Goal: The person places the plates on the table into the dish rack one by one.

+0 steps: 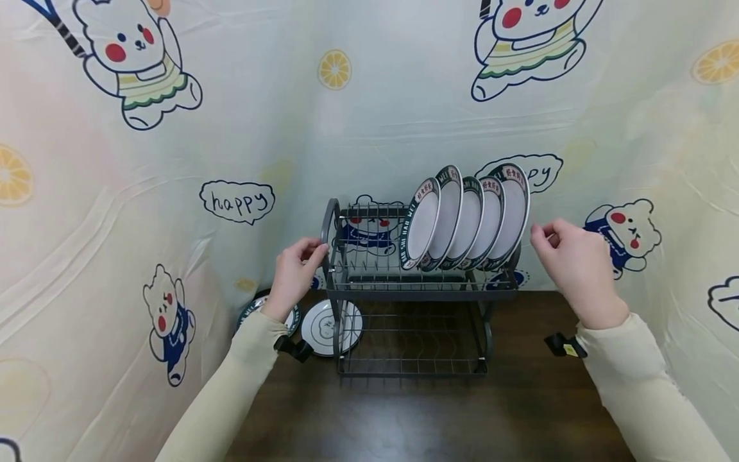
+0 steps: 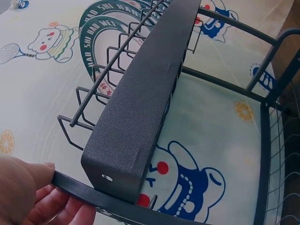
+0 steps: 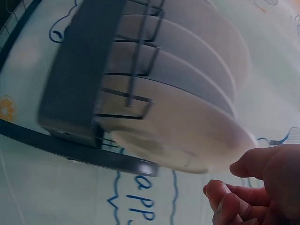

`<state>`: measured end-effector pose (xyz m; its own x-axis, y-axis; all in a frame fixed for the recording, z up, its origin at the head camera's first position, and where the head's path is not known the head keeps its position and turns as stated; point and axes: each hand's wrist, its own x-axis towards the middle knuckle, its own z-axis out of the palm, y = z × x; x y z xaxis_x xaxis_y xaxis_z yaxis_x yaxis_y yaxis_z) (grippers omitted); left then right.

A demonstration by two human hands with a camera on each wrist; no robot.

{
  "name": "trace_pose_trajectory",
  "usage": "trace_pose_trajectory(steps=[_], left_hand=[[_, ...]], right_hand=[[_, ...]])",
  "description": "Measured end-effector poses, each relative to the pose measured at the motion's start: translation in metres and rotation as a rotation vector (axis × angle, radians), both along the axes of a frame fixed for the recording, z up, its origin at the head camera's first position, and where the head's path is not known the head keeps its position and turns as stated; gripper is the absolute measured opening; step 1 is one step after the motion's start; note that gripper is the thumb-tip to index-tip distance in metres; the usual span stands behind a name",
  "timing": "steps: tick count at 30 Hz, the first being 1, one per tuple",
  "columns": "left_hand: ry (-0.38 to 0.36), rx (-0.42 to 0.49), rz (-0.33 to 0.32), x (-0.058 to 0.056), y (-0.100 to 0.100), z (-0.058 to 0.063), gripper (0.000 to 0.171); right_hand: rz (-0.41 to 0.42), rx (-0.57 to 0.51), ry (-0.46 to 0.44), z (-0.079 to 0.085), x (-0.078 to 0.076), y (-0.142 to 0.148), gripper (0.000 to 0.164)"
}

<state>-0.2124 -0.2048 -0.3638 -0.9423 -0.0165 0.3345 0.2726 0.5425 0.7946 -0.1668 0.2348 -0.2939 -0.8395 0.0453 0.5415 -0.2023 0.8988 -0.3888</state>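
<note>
A dark metal two-tier dish rack (image 1: 424, 296) stands against the patterned cloth. Its left upright is gripped between the thumb and curled fingers of my left hand (image 1: 293, 274); the left wrist view shows the thumb (image 2: 42, 173) over the rack's side bar (image 2: 75, 185). Several white plates with dark green lettered rims lean on edge in the upper tier's right half, the rightmost plate (image 1: 510, 215) nearest my right hand (image 1: 580, 266). That hand is just right of this plate, holding nothing, its fingers loosely bent and a small gap between thumb and fingertips (image 3: 215, 192).
Left of the rack's lower tier, a white saucer (image 1: 319, 328) lies on the dark wooden table (image 1: 392, 417). Behind my left wrist a green-rimmed plate (image 1: 291, 321) is partly hidden. Cloth with cartoon bears (image 1: 138, 58) hangs at the back and sides.
</note>
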Motion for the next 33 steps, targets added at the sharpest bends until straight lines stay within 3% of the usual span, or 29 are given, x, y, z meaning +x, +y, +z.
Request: trace_pose_trajectory(steps=[9,16,24,29,33], left_hand=[[0.003,0.001,-0.004,0.0,0.001,-0.004,0.025],[0.003,0.004,0.004,-0.001,0.0,-0.002,0.025],[0.007,0.015,0.005,-0.008,-0.005,-0.001,0.028],[0.003,0.03,0.006,-0.01,-0.008,-0.001,0.03],[-0.018,0.069,-0.002,-0.006,-0.01,-0.011,0.036]], right_hand=[[0.023,0.003,-0.182,-0.043,-0.014,0.0,0.039],[0.04,-0.047,-0.135,-0.075,-0.03,-0.004,0.031],[0.007,-0.054,-0.04,-0.084,-0.039,-0.013,0.037],[-0.021,-0.057,-0.04,-0.087,-0.039,-0.018,0.037],[-0.05,-0.073,-0.065,-0.089,-0.036,-0.017,0.036]])
